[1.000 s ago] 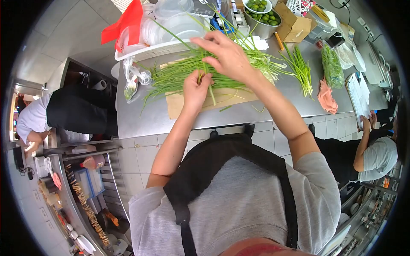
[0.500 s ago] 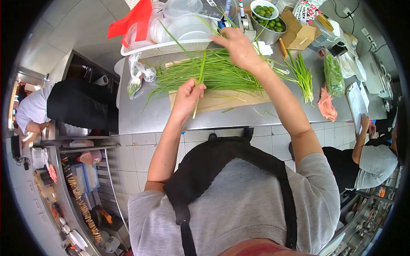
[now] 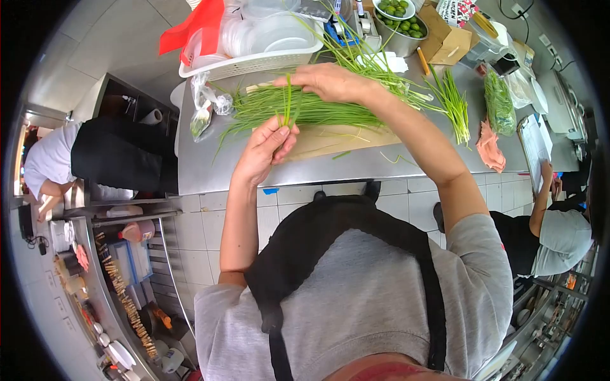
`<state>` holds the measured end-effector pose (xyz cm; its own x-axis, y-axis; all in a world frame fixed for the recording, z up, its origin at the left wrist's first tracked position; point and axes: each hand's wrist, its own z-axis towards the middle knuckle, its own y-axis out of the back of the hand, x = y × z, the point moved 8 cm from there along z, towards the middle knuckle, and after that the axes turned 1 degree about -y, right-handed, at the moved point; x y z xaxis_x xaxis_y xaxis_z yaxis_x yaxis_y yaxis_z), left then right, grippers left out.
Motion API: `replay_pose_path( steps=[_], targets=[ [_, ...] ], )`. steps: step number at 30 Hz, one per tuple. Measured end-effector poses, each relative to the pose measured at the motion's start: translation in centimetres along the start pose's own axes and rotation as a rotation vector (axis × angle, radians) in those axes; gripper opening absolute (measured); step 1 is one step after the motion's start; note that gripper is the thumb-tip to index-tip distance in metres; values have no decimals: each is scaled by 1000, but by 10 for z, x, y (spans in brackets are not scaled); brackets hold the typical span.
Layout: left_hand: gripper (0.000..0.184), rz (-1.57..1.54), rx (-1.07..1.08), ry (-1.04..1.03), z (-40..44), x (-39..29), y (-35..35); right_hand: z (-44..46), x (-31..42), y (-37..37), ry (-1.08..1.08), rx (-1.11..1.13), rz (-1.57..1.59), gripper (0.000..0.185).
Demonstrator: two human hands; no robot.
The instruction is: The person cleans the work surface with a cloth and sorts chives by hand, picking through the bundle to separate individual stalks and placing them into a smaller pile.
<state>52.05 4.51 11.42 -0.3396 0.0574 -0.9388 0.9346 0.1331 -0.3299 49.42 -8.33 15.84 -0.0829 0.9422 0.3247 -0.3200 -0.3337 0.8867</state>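
A loose pile of long green stalks (image 3: pixel 343 113) lies across brown paper (image 3: pixel 318 145) on the steel table. My left hand (image 3: pixel 264 149) is closed on a few green stalks (image 3: pixel 288 105) that stick up from its fingers, at the pile's near left side. Above the pile, my right hand (image 3: pixel 327 82) reaches left with its fingers stretched out, close to the tips of those held stalks. Nothing shows in its grasp. To the right lies a smaller bunch of green stalks (image 3: pixel 452 105).
Behind the pile stands a white basket (image 3: pixel 254 63) of plastic lids. A bowl of limes (image 3: pixel 406 28), a cardboard box (image 3: pixel 445 39), bagged greens (image 3: pixel 499 101) and a pink cloth (image 3: pixel 489 147) lie rightward. One person bends at left; another holds a clipboard (image 3: pixel 535 146) at right.
My left hand has moved left and toward me with the held stalks. My right hand first swung away to the back right, then came back left and lower over the pile.
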Motion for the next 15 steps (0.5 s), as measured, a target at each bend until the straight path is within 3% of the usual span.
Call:
replay_pose_path(
  steps=[6, 8, 9, 11, 13, 15],
  targets=[
    [15, -67, -41, -11, -7, -5, 11, -11, -19, -8, -21, 126, -39, 19],
    [15, -54, -79, -18, -9, -2, 18, -16, -26, 23, -52, -189, -129, 20],
    [15, -43, -118, -27, -10, -1, 23, -16, -20, 32, -55, -186, -127, 20],
    [15, -74, -125, -19, -11, 6, 25, -29, -38, 77, -327, -543, 239, 22],
    [15, -102, -127, -13, -10, 12, 27, -32, -49, 91, -355, -495, 252, 22],
    [18, -426, -164, -188, -12, 8, 36, -44, -64, 91, -390, -446, 264, 23]
  ],
)
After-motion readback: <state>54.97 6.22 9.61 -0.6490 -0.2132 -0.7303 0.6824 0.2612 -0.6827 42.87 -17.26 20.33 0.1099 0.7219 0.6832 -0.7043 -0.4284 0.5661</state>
